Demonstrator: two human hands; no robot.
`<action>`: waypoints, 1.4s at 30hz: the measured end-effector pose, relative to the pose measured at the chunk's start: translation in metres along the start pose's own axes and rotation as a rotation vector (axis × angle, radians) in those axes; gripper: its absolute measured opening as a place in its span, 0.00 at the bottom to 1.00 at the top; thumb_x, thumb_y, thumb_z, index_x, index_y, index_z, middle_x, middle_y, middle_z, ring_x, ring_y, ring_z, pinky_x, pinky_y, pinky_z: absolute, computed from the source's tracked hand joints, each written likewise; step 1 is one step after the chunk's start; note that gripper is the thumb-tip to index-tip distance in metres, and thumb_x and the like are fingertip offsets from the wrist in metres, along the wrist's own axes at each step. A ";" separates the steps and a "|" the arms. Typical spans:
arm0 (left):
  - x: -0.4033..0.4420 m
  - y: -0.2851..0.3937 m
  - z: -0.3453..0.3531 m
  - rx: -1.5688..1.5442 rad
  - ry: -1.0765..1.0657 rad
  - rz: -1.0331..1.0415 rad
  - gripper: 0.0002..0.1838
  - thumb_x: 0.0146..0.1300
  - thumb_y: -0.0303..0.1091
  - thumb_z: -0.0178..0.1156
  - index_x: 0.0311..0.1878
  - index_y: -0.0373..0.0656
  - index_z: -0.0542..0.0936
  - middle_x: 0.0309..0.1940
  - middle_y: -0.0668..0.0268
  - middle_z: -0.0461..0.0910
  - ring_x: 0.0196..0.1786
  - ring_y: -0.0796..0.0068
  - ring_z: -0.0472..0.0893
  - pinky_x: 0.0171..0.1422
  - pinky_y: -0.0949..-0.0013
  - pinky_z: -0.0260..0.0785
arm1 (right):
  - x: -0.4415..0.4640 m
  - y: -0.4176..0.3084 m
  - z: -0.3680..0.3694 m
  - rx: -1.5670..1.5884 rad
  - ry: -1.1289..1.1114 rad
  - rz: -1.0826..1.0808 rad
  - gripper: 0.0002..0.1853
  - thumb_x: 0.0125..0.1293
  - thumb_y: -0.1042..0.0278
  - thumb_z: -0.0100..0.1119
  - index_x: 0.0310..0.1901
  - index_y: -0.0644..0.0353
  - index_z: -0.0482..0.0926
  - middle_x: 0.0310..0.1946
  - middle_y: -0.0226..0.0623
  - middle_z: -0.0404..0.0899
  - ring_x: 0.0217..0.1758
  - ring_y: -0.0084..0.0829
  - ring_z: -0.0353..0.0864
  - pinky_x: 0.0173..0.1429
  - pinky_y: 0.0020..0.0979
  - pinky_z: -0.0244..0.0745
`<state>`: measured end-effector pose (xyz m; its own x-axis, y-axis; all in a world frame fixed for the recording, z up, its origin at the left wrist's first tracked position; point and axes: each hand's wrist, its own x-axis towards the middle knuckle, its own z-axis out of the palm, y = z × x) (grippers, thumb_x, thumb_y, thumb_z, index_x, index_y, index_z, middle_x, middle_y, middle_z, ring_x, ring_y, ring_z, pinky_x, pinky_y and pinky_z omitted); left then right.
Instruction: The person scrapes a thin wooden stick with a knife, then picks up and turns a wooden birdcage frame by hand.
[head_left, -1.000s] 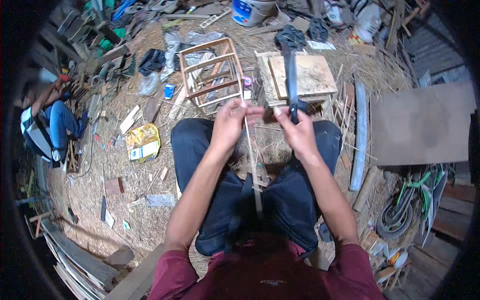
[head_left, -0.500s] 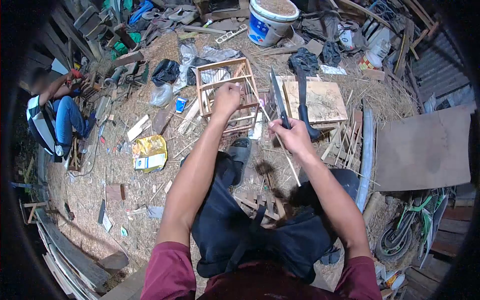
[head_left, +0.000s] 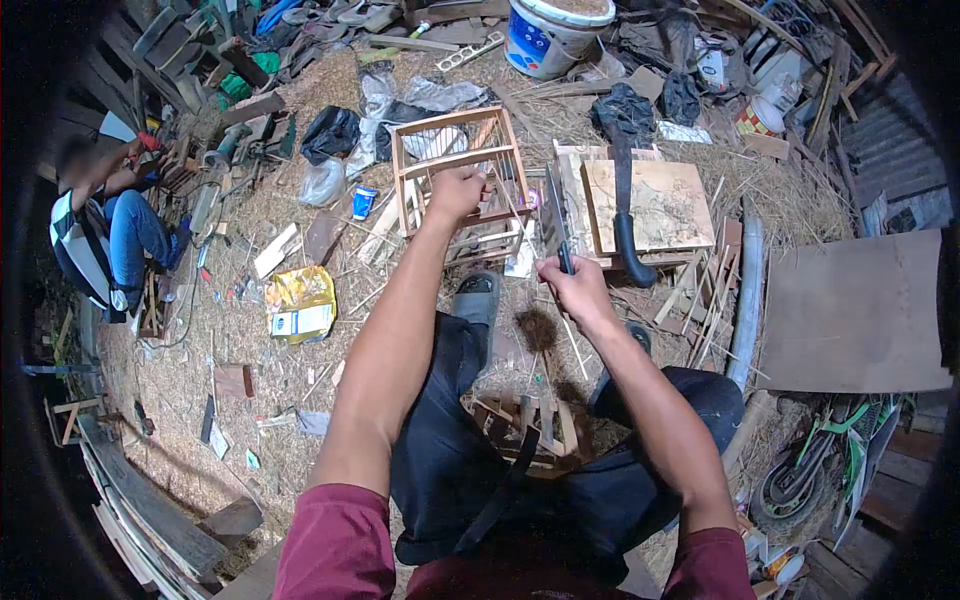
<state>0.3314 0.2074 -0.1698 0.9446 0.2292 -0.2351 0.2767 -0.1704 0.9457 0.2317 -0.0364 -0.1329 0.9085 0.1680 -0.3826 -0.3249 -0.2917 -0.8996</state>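
Observation:
My left hand (head_left: 458, 192) is closed at the near part of a wooden frame (head_left: 456, 158) that stands on the straw-covered ground; a thin strip runs from its fingers toward my other hand. My right hand (head_left: 580, 286) grips the dark handle of a knife (head_left: 556, 208), its blade pointing away from me. To the right of the knife, a large blade with a black curved handle (head_left: 627, 250) lies over a wooden block (head_left: 665, 205). The thin wooden strip (head_left: 576, 345) shows again below my right hand.
Another person (head_left: 125, 225) sits at the far left. A white and blue bucket (head_left: 545, 45) stands at the back. Wood pieces (head_left: 535, 420) lie between my legs, a yellow packet (head_left: 302, 303) to the left, a brown board (head_left: 855, 315) and a green motorbike (head_left: 825, 450) to the right.
My left hand has moved forward to the wooden frame. The large blade has come to lie on the block. My knees have spread, and the view has shifted.

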 end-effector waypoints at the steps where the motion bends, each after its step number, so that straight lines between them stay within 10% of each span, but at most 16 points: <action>1: -0.003 0.005 0.002 -0.013 -0.010 -0.012 0.14 0.69 0.32 0.55 0.43 0.30 0.83 0.31 0.62 0.85 0.30 0.78 0.82 0.36 0.71 0.73 | 0.001 -0.002 0.001 -0.010 -0.006 0.031 0.11 0.61 0.62 0.67 0.33 0.63 0.84 0.25 0.31 0.82 0.29 0.21 0.76 0.37 0.27 0.70; 42: -0.001 0.027 0.011 -0.211 -0.127 -0.268 0.11 0.71 0.33 0.55 0.46 0.33 0.78 0.36 0.61 0.81 0.35 0.72 0.82 0.32 0.69 0.75 | 0.006 0.001 0.011 0.163 -0.062 0.107 0.11 0.67 0.64 0.63 0.31 0.63 0.82 0.26 0.25 0.80 0.28 0.15 0.69 0.36 0.21 0.61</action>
<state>0.3401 0.1917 -0.1471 0.8617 0.1158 -0.4941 0.4871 0.0844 0.8693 0.2335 -0.0252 -0.1381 0.8502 0.2031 -0.4857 -0.4616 -0.1559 -0.8733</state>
